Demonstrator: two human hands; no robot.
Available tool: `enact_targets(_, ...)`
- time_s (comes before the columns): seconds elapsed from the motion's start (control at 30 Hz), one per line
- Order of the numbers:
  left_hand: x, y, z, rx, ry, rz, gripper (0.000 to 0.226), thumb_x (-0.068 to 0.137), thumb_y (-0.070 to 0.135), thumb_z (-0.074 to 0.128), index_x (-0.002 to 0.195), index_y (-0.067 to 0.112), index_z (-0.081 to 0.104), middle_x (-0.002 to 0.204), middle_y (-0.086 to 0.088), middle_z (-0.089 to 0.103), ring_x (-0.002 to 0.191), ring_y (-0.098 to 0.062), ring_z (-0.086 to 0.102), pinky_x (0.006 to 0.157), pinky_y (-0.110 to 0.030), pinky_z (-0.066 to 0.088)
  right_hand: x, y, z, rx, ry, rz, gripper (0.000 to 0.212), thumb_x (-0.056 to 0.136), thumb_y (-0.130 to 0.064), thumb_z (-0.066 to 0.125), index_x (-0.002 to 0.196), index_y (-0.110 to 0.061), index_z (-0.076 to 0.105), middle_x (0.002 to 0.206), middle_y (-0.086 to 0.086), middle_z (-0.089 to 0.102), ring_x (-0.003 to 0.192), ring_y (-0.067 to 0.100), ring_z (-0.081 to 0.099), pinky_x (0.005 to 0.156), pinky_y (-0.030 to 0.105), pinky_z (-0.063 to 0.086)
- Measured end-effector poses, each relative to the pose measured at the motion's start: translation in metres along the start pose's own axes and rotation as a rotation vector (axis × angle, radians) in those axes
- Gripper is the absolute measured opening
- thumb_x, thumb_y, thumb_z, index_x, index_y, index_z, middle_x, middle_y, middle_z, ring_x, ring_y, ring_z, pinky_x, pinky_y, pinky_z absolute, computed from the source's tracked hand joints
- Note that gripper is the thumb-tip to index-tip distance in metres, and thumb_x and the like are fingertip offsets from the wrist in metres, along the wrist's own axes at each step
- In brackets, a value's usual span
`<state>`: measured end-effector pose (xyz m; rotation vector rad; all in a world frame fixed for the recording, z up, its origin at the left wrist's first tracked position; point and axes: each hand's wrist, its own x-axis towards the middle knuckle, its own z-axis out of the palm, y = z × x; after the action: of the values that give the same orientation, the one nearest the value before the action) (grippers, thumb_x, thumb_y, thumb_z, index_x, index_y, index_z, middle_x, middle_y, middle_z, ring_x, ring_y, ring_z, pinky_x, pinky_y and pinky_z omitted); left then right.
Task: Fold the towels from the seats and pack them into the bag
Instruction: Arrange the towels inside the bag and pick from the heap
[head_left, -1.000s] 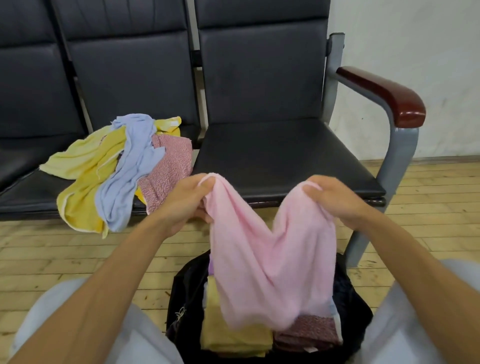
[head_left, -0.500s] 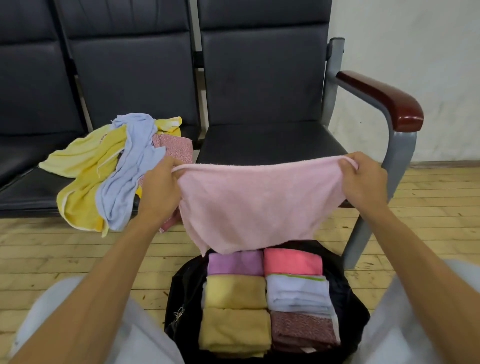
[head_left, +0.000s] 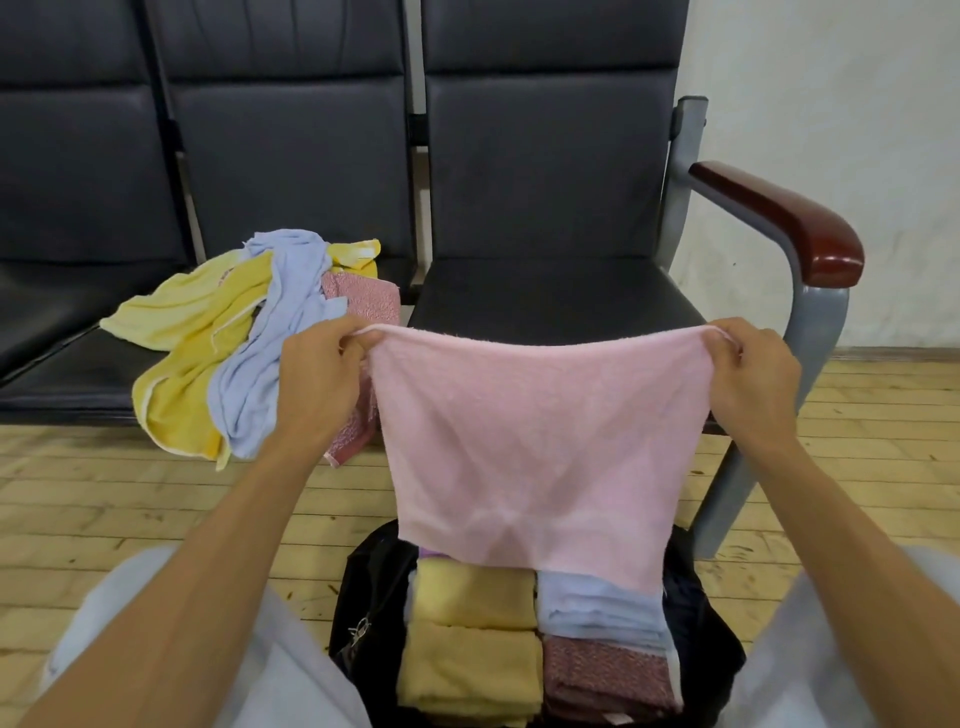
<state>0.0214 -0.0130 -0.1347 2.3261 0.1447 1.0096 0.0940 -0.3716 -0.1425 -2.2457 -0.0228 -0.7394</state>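
Nearest me, my knees in pale cloth are cut off by the bottom corners. Between them the black bag (head_left: 374, 613) stands open on the plank floor (head_left: 104, 493), its near rim out of frame. Inside lie the yellow folded towels (head_left: 470, 665) on the left, and a pale blue folded towel (head_left: 597, 603) and a dark red folded towel (head_left: 608, 675) on the right. Only a purple sliver (head_left: 434, 553) shows at the far end, because the pink towel (head_left: 540, 441) hangs in front and hides the rest. That towel is plain pale pink terry, spread flat and facing me in the air above the bag. Its top edge runs left to right with a slight sag, and that looks the longer side. The bottom edge slants lower toward the right. My left hand (head_left: 317, 384) pinches the top left corner with curled fingers (head_left: 358, 338). My right hand (head_left: 753, 384) pinches the top right corner the same way. Beyond the left hand, a loose pile lies on the middle seat (head_left: 78, 364): a yellow towel (head_left: 192, 332), a pale blue towel (head_left: 270, 353) draped over it, and a red patterned towel (head_left: 363, 301) half hidden by my hand and the pink cloth. Farther back is the right seat (head_left: 545, 296) with its wood-topped armrest (head_left: 779, 218).
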Motion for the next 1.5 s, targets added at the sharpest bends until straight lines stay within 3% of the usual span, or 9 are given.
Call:
enact_targets(0.1, 0.001, -0.001, 0.0, -0.002, -0.013, 0.002, 0.021, 0.097, 0.02, 0.056, 0.092, 0.005, 0.071, 0.07, -0.008, 0.067, 0.065, -0.027, 0.062, 0.071, -0.043, 0.051, -0.004, -0.002, -0.001, 0.032, -0.012, 0.022, 0.025, 0.103, -0.018, 0.044, 0.109, -0.007, 0.065, 0.092, 0.002, 0.06, 0.086, 0.013, 0.051, 0.065, 0.009, 0.03)
enact_targets(0.27, 0.002, -0.003, -0.002, 0.047, -0.056, -0.019, 0.02, 0.096, 0.02, 0.058, 0.098, 0.007, 0.073, 0.062, 0.001, 0.058, 0.066, -0.025, 0.061, 0.075, -0.039, 0.05, -0.005, -0.003, -0.001, 0.031, -0.013, 0.025, 0.027, 0.102, -0.021, 0.047, 0.109, -0.004, 0.067, 0.088, 0.001, 0.059, 0.084, 0.014, 0.052, 0.078, 0.026, 0.037)
enact_targets(0.6, 0.002, -0.005, -0.004, 0.005, -0.099, -0.038, 0.016, 0.092, 0.012, 0.062, 0.096, 0.002, 0.074, 0.075, -0.013, 0.07, 0.068, -0.031, 0.066, 0.074, -0.048, 0.054, -0.003, -0.005, -0.001, 0.109, 0.071, 0.019, 0.027, 0.101, -0.027, 0.05, 0.108, -0.009, 0.07, 0.094, 0.006, 0.069, 0.087, 0.022, 0.063, 0.083, 0.031, 0.048)
enact_targets(0.73, 0.003, -0.005, -0.003, -0.066, -0.128, -0.108, 0.018, 0.091, 0.013, 0.065, 0.103, 0.002, 0.073, 0.082, -0.011, 0.072, 0.067, -0.021, 0.068, 0.076, -0.038, 0.058, -0.005, -0.009, -0.003, 0.123, 0.077, 0.027, 0.027, 0.101, -0.025, 0.051, 0.109, -0.009, 0.071, 0.091, -0.002, 0.062, 0.088, 0.014, 0.056, 0.083, 0.027, 0.042)
enact_targets(0.87, 0.006, -0.005, -0.002, -0.117, -0.17, -0.234, 0.013, 0.095, 0.015, 0.059, 0.098, 0.007, 0.07, 0.071, -0.005, 0.067, 0.057, -0.01, 0.063, 0.06, -0.027, 0.048, -0.004, -0.009, -0.003, 0.148, 0.09, 0.059, 0.025, 0.1, -0.022, 0.053, 0.109, -0.009, 0.071, 0.097, 0.003, 0.067, 0.089, 0.012, 0.056, 0.081, 0.025, 0.041)
enact_targets(1.1, 0.006, -0.002, -0.001, -0.119, -0.172, -0.272, 0.017, 0.099, 0.02, 0.052, 0.103, 0.009, 0.063, 0.094, -0.012, 0.068, 0.084, -0.028, 0.065, 0.076, -0.04, 0.052, -0.005, -0.011, -0.002, 0.293, 0.092, 0.193, 0.016, 0.094, -0.018, 0.063, 0.106, -0.013, 0.072, 0.092, -0.003, 0.065, 0.088, 0.014, 0.06, 0.081, 0.026, 0.049)
enact_targets(1.23, 0.006, 0.004, 0.001, -0.309, -0.129, -0.369, 0.013, 0.098, 0.018, 0.053, 0.104, 0.011, 0.064, 0.098, -0.009, 0.068, 0.087, -0.025, 0.064, 0.062, -0.026, 0.046, -0.002, -0.009, -0.001, 0.38, 0.087, 0.283, 0.015, 0.092, -0.021, 0.066, 0.106, -0.017, 0.072, 0.096, -0.001, 0.068, 0.092, 0.016, 0.063, 0.085, 0.033, 0.054)
enact_targets(1.37, 0.009, 0.007, 0.001, -0.435, -0.066, -0.451, 0.028, 0.096, 0.022, 0.059, 0.118, 0.007, 0.066, 0.114, -0.006, 0.067, 0.106, -0.021, 0.063, 0.091, -0.036, 0.054, -0.002, -0.008, -0.001, 0.446, 0.085, 0.336, 0.014, 0.09, -0.02, 0.069, 0.104, -0.018, 0.073, 0.091, -0.004, 0.067, 0.087, 0.012, 0.062, 0.084, 0.034, 0.055)
enact_targets(1.5, 0.01, 0.007, 0.001, -0.472, -0.04, -0.473, 0.029, 0.093, 0.024, 0.062, 0.116, 0.007, 0.069, 0.109, -0.004, 0.069, 0.104, -0.02, 0.063, 0.091, -0.036, 0.054, -0.002, -0.008, -0.001, 0.458, 0.083, 0.344, 0.012, 0.089, -0.017, 0.07, 0.101, -0.018, 0.073, 0.088, -0.01, 0.064, 0.082, 0.005, 0.059, 0.083, 0.032, 0.054)
